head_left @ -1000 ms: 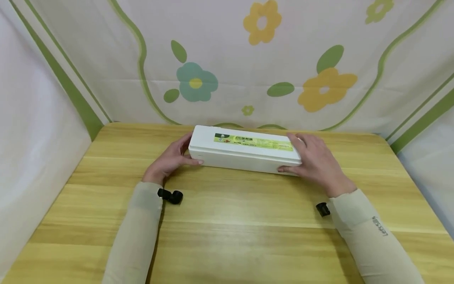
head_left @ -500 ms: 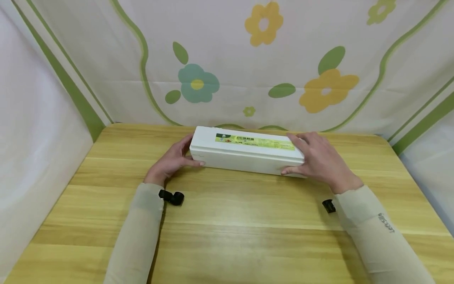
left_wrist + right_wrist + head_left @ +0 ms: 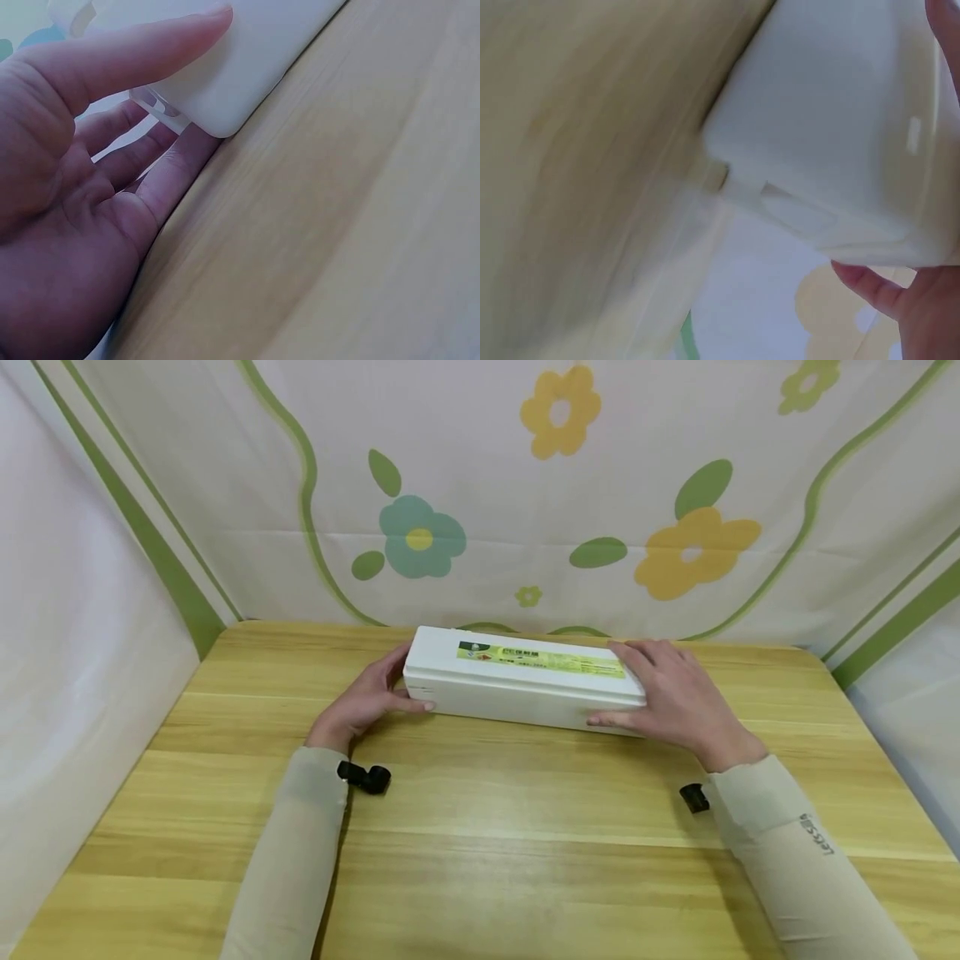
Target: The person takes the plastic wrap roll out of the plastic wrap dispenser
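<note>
A long white plastic cling film dispenser [image 3: 517, 697] with a green and yellow label [image 3: 540, 658] on its lid lies near the table's back edge, slightly angled. At its left end, my left hand [image 3: 367, 693] grips it, thumb along the front face and fingers reaching behind. The left wrist view shows the little finger [image 3: 180, 165] low at the corner of the dispenser [image 3: 255, 60], close to the tabletop. My right hand [image 3: 667, 697] holds the other end, thumb on the front and fingers over the lid. In the right wrist view, a recessed slot [image 3: 795, 210] shows on that end.
The wooden table [image 3: 480, 843] spreads in front of the dispenser. A white curtain [image 3: 487, 460] printed with flowers hangs right behind the table's back edge, and more white cloth hangs at both sides. Black wrist cameras [image 3: 365, 777] sit on the sleeve cuffs.
My right hand and forearm have shifted slightly to the right, and the dispenser's right end has moved a little right and nearer. The left hand keeps its grip.
</note>
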Available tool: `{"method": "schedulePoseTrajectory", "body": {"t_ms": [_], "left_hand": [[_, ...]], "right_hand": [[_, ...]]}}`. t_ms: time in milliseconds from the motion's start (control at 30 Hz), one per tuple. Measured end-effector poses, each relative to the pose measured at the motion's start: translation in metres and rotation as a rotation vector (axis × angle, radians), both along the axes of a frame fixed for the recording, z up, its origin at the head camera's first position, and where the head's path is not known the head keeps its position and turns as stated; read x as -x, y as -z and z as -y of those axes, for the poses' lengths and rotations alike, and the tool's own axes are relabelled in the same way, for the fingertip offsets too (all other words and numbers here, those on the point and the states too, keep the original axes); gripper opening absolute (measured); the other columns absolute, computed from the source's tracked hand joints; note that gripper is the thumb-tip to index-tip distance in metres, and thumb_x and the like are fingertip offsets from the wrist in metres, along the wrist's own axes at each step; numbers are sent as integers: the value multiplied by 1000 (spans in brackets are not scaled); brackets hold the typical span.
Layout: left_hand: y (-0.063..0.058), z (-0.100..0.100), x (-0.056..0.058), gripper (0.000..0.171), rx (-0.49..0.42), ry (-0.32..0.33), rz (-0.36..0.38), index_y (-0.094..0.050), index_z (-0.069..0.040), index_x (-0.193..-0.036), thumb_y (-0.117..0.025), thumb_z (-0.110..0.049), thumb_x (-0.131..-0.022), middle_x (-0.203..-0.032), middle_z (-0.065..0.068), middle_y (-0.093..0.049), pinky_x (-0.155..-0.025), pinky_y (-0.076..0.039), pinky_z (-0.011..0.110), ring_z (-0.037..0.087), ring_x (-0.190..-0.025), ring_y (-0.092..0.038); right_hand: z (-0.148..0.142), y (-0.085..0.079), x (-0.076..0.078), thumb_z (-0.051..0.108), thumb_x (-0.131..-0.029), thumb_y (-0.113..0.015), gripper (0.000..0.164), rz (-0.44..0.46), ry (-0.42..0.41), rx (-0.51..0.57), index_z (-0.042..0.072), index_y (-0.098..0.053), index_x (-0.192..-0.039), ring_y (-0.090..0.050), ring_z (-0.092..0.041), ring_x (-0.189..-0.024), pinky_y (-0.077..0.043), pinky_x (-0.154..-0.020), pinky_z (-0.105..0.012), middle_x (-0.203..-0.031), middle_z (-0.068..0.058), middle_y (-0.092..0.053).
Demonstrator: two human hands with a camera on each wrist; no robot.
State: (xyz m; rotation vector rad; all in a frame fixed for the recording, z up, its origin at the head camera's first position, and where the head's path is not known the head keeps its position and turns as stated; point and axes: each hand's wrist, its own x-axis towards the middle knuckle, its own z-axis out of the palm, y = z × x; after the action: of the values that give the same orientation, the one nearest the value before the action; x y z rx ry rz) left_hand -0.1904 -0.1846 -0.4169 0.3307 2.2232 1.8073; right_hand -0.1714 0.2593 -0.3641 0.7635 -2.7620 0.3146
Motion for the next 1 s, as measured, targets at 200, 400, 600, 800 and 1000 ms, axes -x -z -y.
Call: {"method": "schedulePoseTrajectory", "body": {"t_ms": [200,400,600,800,1000], "left_hand": [[0,-2,-1,106,-6,5,-3,-39,-28,-168,-92,2,-81,-172,-1,-39,-125,-42,54,24,-160,-33],[-2,-1,-1,104,-12,6,-3,-41,-26,-167,-92,2,-80,-171,0,-40,-124,-43,53,23,-159,-33],[-1,1,-2,103,-9,3,-4,-42,-25,-166,-92,2,-80,-169,0,-42,-123,-44,52,24,-158,-35],[0,-1,-3,104,-9,0,-8,-41,-26,-167,-92,2,-81,-170,2,-41,-121,-47,48,25,-157,-37],[0,-4,-4,103,-24,2,0,-43,-26,-165,-92,3,-80,-167,0,-44,-115,-53,41,25,-154,-40]], "right_hand": [[9,-6,2,69,-75,-90,93,30,-6,34,10,-64,-142,-64,-35,-125,-48,-107,-58,-137,-12,-68],[16,-11,3,69,-81,-85,94,67,-20,-26,16,-58,-154,-61,-39,-132,-46,-112,-62,-146,-15,-64],[35,-14,6,78,-83,-78,99,120,-43,-95,23,-51,-161,-57,-39,-139,-43,-114,-63,-152,-13,-61],[63,-15,11,81,-80,-77,103,117,-107,-100,32,-45,-165,-55,-36,-143,-40,-118,-62,-153,-9,-60],[86,-17,11,83,-81,-74,101,127,-119,-124,41,-40,-166,-53,-36,-146,-40,-120,-61,-155,-6,-58]]}}
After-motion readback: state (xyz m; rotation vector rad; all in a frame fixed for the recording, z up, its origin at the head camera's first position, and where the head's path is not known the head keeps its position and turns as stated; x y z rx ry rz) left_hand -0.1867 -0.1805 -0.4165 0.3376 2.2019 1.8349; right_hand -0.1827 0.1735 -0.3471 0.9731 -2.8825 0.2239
